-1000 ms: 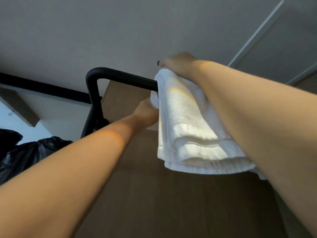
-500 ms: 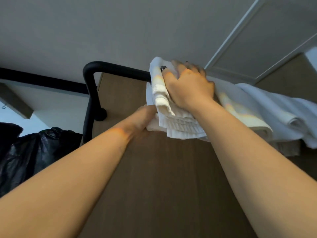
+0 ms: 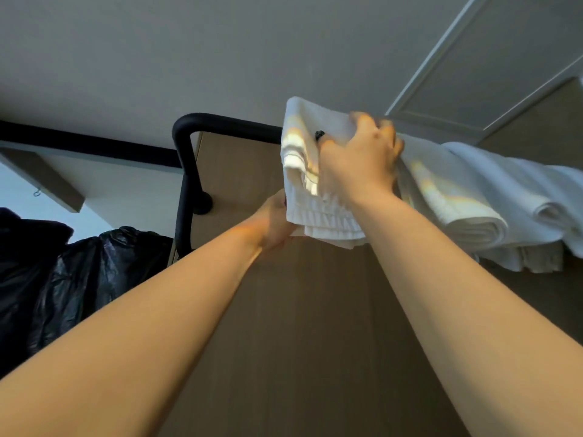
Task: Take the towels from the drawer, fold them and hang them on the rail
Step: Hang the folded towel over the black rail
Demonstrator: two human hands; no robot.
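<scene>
A folded white towel (image 3: 303, 171) hangs over the black rail (image 3: 227, 124), high up near the ceiling. My right hand (image 3: 359, 159) lies on the towel's top and front, fingers curled over the fold at the rail. My left hand (image 3: 274, 222) holds the towel's lower hanging edge from underneath; its fingers are hidden behind the cloth. To the right, two more folded white towels (image 3: 467, 203) hang on the same rail, touching the first.
The rail bends down at its left end into a round wall mount (image 3: 202, 203) on a brown wooden panel (image 3: 309, 326). A black plastic bag (image 3: 94, 279) sits at the lower left. The grey ceiling and a white door frame (image 3: 441, 52) are above.
The towel went from hanging long over the rail to being bunched and pressed under my right hand. The view swung right, showing the other towels on the rail.
</scene>
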